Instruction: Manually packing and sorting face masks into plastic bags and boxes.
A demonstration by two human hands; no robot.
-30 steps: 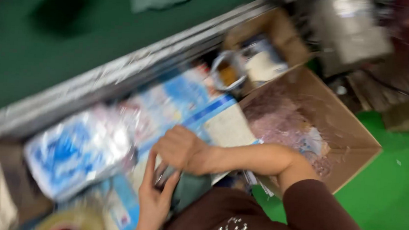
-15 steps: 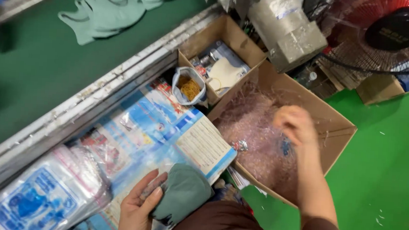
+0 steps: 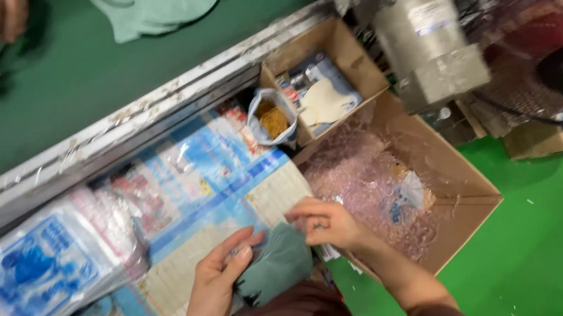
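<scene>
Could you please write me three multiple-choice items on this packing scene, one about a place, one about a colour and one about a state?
1. Where does the small bag of rubber bands stand?
A. beside the small cardboard box
B. on the green floor
C. inside the large cardboard box

2. What colour is the folded glove held between the hands?
A. red
B. grey-green
C. yellow

3. How does the right hand stand?
A. flat on the floor
B. inside the small box
C. fingers pinching at the glove's edge

Answers: 1 A, the bag sits against the small box's left side. 2 B, the fabric is a muted grey-green. 3 C, the left hand holds the glove while the right pinches at its top.
</scene>
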